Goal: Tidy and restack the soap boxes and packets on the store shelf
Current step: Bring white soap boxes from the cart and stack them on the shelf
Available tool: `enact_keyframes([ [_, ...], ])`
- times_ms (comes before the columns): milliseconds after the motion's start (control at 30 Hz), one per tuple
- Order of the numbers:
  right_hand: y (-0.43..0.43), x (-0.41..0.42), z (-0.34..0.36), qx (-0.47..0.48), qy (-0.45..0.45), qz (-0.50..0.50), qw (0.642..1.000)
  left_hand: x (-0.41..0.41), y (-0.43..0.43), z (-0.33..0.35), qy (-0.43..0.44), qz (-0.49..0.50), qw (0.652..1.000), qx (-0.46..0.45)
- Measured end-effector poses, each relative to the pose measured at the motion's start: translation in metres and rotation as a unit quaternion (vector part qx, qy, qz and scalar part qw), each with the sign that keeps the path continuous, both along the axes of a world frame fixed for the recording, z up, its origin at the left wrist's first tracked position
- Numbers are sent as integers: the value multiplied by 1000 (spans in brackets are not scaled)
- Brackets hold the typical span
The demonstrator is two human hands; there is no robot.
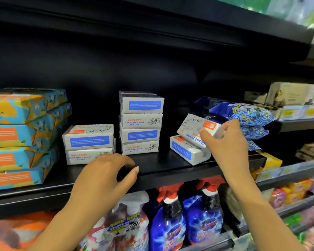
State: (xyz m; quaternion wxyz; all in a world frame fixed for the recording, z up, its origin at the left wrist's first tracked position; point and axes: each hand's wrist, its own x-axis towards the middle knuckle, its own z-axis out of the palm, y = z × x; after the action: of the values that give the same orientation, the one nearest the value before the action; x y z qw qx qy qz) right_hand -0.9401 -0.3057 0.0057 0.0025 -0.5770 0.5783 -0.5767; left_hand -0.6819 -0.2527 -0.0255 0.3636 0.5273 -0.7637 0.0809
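Observation:
White goat-milk soap boxes with blue and orange labels stand on a black shelf (163, 165). A tall stack of several boxes (141, 122) is in the middle. A two-box stack (89, 144) sits left of it. My right hand (225, 142) grips a tilted soap box (194, 127) that rests on another skewed box (187, 151). My left hand (105, 178) hovers over the shelf's front edge, fingers curled apart, holding nothing. Blue patterned packets (243, 115) lie heaped just right of the held box.
A stack of large blue-and-orange wrapped packs (24, 138) fills the shelf's left end. Spray bottles (170, 220) stand on the shelf below. More goods sit on shelves at the right (295, 98). The black shelf above hangs low overhead.

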Motion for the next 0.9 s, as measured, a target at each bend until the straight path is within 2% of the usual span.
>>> enact_keyframes([
  [133,-3,-3,6,74,-1,12,997,-34,-13,6,59,-64,995,45],
  [267,1,-5,5,81,-98,74,989,-66,-33,17,42,-77,992,92],
  [367,5,-9,1,92,-169,127,973,-81,-46,24,24,-35,992,118],
  [433,7,-11,-4,98,-246,164,950,-88,-53,28,28,3,987,159],
  [500,10,-9,-13,77,-294,163,939,-97,-58,33,12,35,979,201],
  [600,13,-6,-28,51,-273,90,956,-105,-64,36,-16,47,969,244],
  [700,17,-2,-32,46,-254,73,963,-107,-65,39,6,27,959,283],
  [800,18,-4,-27,66,-242,99,963,-109,-62,40,46,-5,954,295],
  [900,19,-12,-24,92,-291,165,938,-113,-57,35,65,-32,958,277],
])
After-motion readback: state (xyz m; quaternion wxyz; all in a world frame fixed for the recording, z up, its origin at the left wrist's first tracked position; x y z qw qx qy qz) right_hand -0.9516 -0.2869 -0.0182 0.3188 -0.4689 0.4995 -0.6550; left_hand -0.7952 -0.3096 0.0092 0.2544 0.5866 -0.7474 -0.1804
